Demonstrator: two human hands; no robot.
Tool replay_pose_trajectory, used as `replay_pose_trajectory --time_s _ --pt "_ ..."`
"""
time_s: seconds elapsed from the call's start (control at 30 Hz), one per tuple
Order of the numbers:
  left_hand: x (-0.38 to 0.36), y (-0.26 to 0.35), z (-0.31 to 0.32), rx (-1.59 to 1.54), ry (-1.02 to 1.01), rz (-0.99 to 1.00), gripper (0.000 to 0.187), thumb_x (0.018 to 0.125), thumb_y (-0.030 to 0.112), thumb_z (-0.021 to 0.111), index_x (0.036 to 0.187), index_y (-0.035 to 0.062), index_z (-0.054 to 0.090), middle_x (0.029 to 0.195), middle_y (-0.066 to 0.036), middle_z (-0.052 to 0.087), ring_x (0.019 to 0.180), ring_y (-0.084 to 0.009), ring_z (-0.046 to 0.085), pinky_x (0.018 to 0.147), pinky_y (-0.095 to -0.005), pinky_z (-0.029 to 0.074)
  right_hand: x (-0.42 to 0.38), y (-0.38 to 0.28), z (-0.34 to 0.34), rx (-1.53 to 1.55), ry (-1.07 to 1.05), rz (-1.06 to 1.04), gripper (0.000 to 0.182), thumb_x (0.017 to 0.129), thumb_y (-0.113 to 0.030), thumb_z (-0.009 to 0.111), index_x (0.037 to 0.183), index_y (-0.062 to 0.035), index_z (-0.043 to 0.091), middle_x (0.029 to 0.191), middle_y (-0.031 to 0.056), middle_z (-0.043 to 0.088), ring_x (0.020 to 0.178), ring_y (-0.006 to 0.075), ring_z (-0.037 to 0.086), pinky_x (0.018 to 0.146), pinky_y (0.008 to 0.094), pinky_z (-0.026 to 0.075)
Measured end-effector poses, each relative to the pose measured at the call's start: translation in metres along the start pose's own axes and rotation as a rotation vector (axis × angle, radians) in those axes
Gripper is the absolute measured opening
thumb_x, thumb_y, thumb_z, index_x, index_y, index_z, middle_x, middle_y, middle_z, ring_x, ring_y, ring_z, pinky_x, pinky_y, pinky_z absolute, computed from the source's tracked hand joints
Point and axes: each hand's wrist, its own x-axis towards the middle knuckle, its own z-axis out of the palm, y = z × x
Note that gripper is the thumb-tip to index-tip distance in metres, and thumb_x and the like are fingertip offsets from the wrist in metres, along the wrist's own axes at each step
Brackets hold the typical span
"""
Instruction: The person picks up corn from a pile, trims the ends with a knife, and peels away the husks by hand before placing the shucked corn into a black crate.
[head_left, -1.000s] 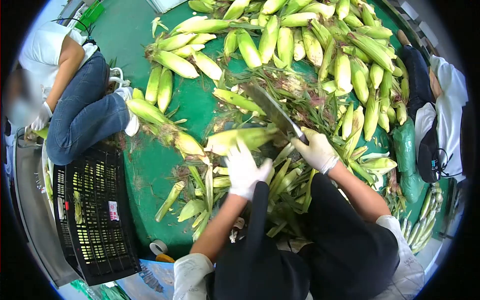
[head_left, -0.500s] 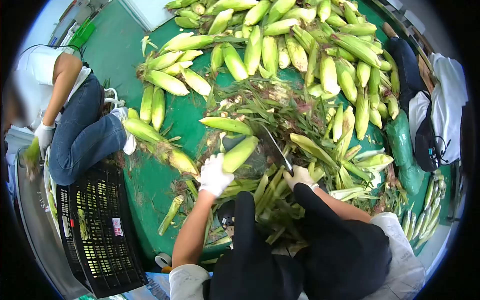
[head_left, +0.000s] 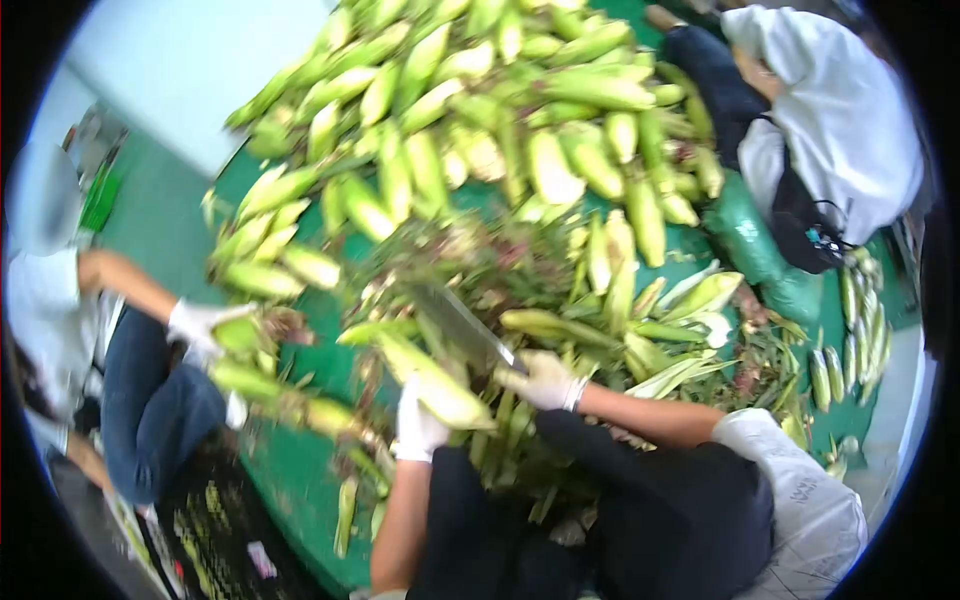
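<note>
Gloved left hand (head_left: 418,428) clamped on a corn ear (head_left: 432,382), ear tilted, its thick end nearest the right hand (head_left: 542,380). Right hand, also gloved, clamped on a knife (head_left: 458,322); hands apart. Blade points ahead-left, beside the ear's far end; can't tell if touching. Loose husks (head_left: 465,245) just ahead of both hands, big corn pile (head_left: 560,90) farther ahead. Green bag (head_left: 765,250) right of right hand. Left of left hand: co-worker's gloved hand (head_left: 196,326) at another ear, blurred crate (head_left: 235,520).
</note>
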Motion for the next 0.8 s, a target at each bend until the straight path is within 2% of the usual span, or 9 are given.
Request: replay_pose_trajectory --time_s 0.1,0.23,0.3,0.37,0.47,0.53,0.63,0.67,0.8 --pt "0.056 0.031 0.080 0.241 0.090 -0.014 0.057 0.089 0.037 0.063 0.133 0.0053 0.043 0.121 -0.013 0.056 0.108 -0.0281 0.056 0.097 -0.0466 0.046 -0.023 0.042 -0.003 0.176 -0.219 0.334 0.045 0.083 -0.045 0.059 0.081 -0.0005 0.063 0.067 0.0167 0.062 0.066 0.0271 0.063 0.065 0.0400 0.048" --pt "0.169 0.019 0.200 0.078 -0.356 -0.078 0.032 0.094 0.027 0.054 0.119 0.0059 0.051 0.120 -0.014 0.057 0.108 -0.0306 0.057 0.096 -0.0497 0.046 -0.027 0.037 0.011 0.187 -0.233 0.529 0.036 0.085 -0.038 0.066 0.088 -0.0021 0.062 0.065 0.0085 0.060 0.057 0.0186 0.059 0.055 0.0345 0.047" --pt "0.193 0.007 0.255 0.292 -0.479 0.082 0.049 0.095 0.030 0.051 0.135 0.0049 0.038 0.141 -0.015 0.039 0.118 -0.0388 0.049 0.092 -0.0543 0.045 -0.026 0.041 0.008 0.289 -0.267 0.574 0.030 0.086 -0.033 0.066 0.088 -0.0033 0.061 0.064 0.0051 0.058 0.052 0.0152 0.056 0.049 0.0307 0.045" --pt "0.180 0.019 0.278 0.334 -0.622 0.227 0.057 0.092 0.020 0.060 0.140 0.0044 0.033 0.133 -0.017 0.049 0.110 -0.0345 0.057 0.091 -0.0464 0.048 -0.025 0.041 0.008 0.330 -0.295 0.575 0.027 0.087 -0.031 0.066 0.087 -0.0040 0.061 0.063 0.0038 0.057 0.049 0.0133 0.054 0.046 0.0286 0.044" --pt "0.167 0.077 0.204 1.209 -0.244 0.760 0.048 0.085 0.017 0.067 0.126 -0.0007 0.049 0.120 -0.015 0.059 0.101 -0.0246 0.062 0.090 -0.0329 0.049 -0.024 0.040 0.004 0.443 -0.201 0.631 0.024 0.086 -0.027 0.067 0.085 -0.0048 0.059 0.060 0.0025 0.055 0.045 0.0120 0.051 0.043 0.0281 0.042" --pt "0.152 0.130 0.110 1.404 0.331 1.083 0.038 0.071 0.023 0.070 0.101 0.0009 0.063 0.100 -0.019 0.065 0.092 -0.0290 0.063 0.083 -0.0370 0.050 -0.024 0.040 0.005 0.329 -0.188 0.573 0.022 0.086 -0.025 0.067 0.084 -0.0052 0.057 0.059 0.0024 0.054 0.045 0.0119 0.052 0.042 0.0273 0.041" --pt "0.072 0.228 0.028 2.340 1.248 1.004 0.045 0.065 0.021 0.072 0.103 0.0026 0.057 0.093 -0.015 0.065 0.086 -0.0331 0.062 0.080 -0.0429 0.050 -0.026 0.043 0.009 0.411 -0.217 0.631 0.021 0.088 -0.024 0.064 0.086 -0.0049 0.056 0.057 0.0026 0.054 0.046 0.0136 0.053 0.044 0.0281 0.041" --pt "0.050 0.248 0.014 2.323 1.434 0.612 0.058 0.067 0.022 0.072 0.118 0.0039 0.051 0.101 -0.015 0.066 0.091 -0.0315 0.064 0.085 -0.0417 0.050 -0.025 0.041 0.008 0.382 -0.243 0.617 0.022 0.088 -0.026 0.063 0.086 -0.0048 0.056 0.057 0.0027 0.053 0.046 0.0138 0.053 0.044 0.0286 0.042" --pt "0.018 0.275 -0.059 2.105 1.236 0.211 0.064 0.071 0.020 0.070 0.129 0.0071 0.045 0.107 -0.018 0.067 0.101 -0.0319 0.064 0.089 -0.0407 0.048 -0.028 0.030 0.006 0.045 -0.267 0.518 0.030 0.089 -0.034 0.061 0.090 -0.0040 0.056 0.058 0.0047 0.054 0.050 0.0141 0.056 0.049 0.0304 0.044"
